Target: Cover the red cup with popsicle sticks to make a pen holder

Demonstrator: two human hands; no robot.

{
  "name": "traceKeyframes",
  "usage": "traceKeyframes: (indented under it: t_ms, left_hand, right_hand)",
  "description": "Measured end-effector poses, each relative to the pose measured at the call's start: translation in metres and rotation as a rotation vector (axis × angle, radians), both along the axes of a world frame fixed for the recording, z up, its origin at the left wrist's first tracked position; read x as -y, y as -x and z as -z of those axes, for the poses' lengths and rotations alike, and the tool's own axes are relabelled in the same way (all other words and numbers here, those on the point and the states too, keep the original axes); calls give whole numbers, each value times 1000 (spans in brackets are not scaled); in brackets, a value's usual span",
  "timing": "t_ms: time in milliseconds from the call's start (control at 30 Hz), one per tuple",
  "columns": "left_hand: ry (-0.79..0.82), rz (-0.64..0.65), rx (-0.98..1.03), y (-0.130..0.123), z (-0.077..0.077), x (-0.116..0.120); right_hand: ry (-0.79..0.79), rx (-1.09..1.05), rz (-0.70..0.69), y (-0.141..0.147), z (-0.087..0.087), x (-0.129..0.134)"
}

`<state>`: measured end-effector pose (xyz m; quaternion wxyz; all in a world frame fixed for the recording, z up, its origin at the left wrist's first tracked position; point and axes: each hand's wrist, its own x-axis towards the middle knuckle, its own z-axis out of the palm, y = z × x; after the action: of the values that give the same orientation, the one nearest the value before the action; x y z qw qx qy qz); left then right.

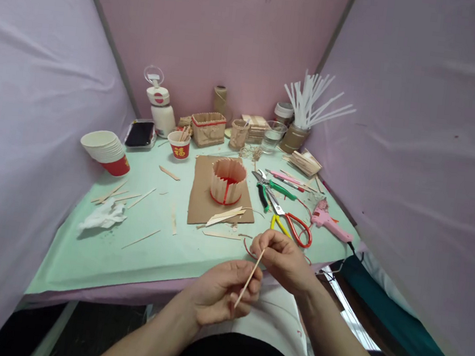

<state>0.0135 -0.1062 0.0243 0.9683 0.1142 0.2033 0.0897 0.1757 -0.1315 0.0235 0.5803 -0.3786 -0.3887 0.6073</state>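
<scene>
A thin pale wooden strip [248, 281] slants between my two hands at the table's front edge. My left hand [227, 292] has its fingers closed around the strip's lower part. The upper end is pinched by the fingertips of my right hand [283, 260]. Beyond them, a round cup-like piece of upright wooden strips [226, 191], red inside and banded red at its base, stands on a brown cardboard sheet [201, 197]. Several loose flat strips [225, 216] lie at the cardboard's front.
Right: pliers [283, 191], red-handled scissors [299, 229] and a pink glue gun [330, 224]. Left: stacked paper cups [109, 154], a crumpled tissue [104, 216] and scattered sticks. Back: a white bottle [162, 117], a woven-look box [208, 131], a glass of water [272, 137] and white sticks [308, 103].
</scene>
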Motion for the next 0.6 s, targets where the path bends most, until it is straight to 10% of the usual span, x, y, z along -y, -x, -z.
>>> traceKeyframes:
  t_ms: [167, 333, 600]
  left_hand:
    - [-143, -2, -17, 3, -3, 10]
    - [-426, -448, -349, 10, -2, -3]
    - [-598, -713, -505, 10, 2, -18]
  right_hand:
    - [-86, 376, -52, -18, -5, 8]
    - [-11, 1427, 515, -64, 12, 3]
    - [250, 1874, 380, -68, 22, -26]
